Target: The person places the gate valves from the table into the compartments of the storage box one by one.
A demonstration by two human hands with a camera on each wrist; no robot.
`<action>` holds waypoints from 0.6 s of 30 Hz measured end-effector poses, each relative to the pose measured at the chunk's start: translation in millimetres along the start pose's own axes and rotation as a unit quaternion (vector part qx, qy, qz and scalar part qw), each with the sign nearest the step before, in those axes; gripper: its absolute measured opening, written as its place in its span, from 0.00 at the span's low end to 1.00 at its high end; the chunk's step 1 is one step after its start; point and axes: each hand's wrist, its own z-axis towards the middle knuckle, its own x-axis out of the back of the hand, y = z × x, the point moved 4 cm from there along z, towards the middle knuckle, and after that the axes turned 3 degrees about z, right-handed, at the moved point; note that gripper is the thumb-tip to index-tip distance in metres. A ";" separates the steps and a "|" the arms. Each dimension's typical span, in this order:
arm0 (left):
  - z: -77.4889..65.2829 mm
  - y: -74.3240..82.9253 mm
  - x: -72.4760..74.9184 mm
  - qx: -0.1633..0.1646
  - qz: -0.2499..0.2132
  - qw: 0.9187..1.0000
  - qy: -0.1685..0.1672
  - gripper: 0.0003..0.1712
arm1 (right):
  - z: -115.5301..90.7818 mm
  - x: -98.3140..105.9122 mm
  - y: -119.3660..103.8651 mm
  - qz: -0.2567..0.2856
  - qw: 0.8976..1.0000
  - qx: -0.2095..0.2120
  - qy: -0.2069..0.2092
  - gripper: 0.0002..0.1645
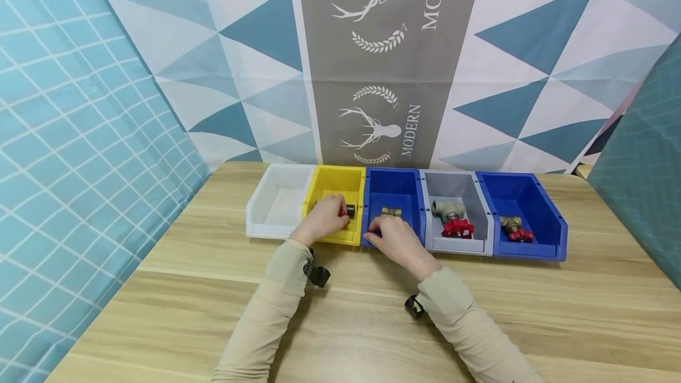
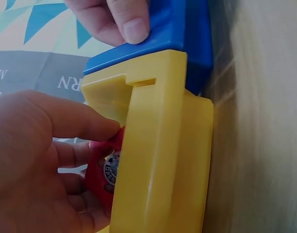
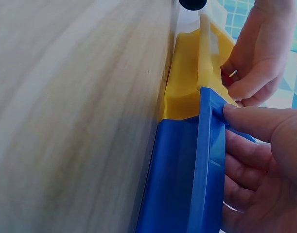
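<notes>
My left hand (image 1: 326,217) reaches into the yellow bin (image 1: 340,177). Its fingers and thumb are around the red handwheel (image 2: 100,170) of a valve, whose dark pipe end (image 1: 350,210) shows beside them. Over the front of the middle blue bin (image 1: 393,176), my right hand (image 1: 396,238) has its thumb (image 3: 245,119) at the rim corner and its other fingers curled behind the front wall. A brass fitting (image 1: 391,211) shows just beyond those fingers. I cannot tell whether the right fingers hold it, as the hand covers that part.
Left of the yellow bin stands a white bin (image 1: 284,203). On the right, a grey bin (image 1: 481,247) contains a grey valve (image 1: 449,210) with a red handwheel; another blue bin (image 1: 555,241) has a brass valve (image 1: 511,224). The bins line the back of the wooden table (image 1: 346,330), before a patterned curtain.
</notes>
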 end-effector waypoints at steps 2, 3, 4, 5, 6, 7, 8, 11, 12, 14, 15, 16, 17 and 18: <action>0.3 0.3 -1.4 -0.004 0.009 1.000 -0.006 0.07 | 0.2 0.6 -0.1 0.001 1.000 0.000 0.001 0.07; 0.4 0.3 -2.4 -0.005 0.013 1.000 -0.009 0.07 | 0.3 0.9 -0.1 0.002 1.000 0.000 0.001 0.06; 0.2 0.7 -3.0 -0.005 0.015 1.000 -0.011 0.07 | 0.4 1.1 -0.1 0.003 1.000 -0.001 0.001 0.06; 0.0 0.9 -3.9 -0.006 0.018 1.000 -0.014 0.07 | 0.6 1.2 -0.2 0.004 1.000 -0.002 0.000 0.07; -0.3 1.2 -4.7 -0.005 0.019 1.000 -0.018 0.06 | 0.8 1.5 -0.3 0.004 1.000 -0.003 0.000 0.07; -0.7 1.3 -5.6 -0.005 0.019 1.000 -0.022 0.06 | 1.1 1.5 -0.3 0.004 1.000 -0.003 -0.001 0.07; -1.0 1.6 -6.2 -0.005 0.019 0.999 -0.025 0.06 | 1.1 1.5 -0.3 0.004 1.000 -0.003 -0.002 0.07; -2.1 2.5 -7.6 0.002 0.019 0.999 -0.040 0.05 | 1.0 1.1 -0.2 0.001 1.000 -0.004 -0.004 0.07; -2.5 2.8 -7.8 0.005 0.018 0.999 -0.044 0.05 | 0.9 0.9 0.0 0.001 1.000 -0.005 -0.004 0.07; -3.0 3.3 -8.2 0.009 0.018 0.999 -0.048 0.05 | 0.7 0.1 0.4 -0.001 1.000 -0.006 -0.006 0.07; -3.3 3.4 -8.4 0.012 0.017 0.999 -0.049 0.05 | 0.6 -0.2 0.7 -0.002 1.000 -0.006 -0.006 0.07; -3.7 3.6 -8.6 0.012 0.019 0.998 -0.050 0.04 | 0.6 -0.5 0.9 -0.003 1.000 -0.006 -0.007 0.07; -4.3 3.7 -8.7 0.013 0.020 0.998 -0.051 0.04 | 0.4 -0.8 1.1 -0.003 1.000 -0.006 -0.007 0.07; -4.8 3.8 -8.9 0.012 0.022 0.998 -0.051 0.04 | 0.2 -0.9 1.2 -0.003 1.000 -0.006 -0.007 0.07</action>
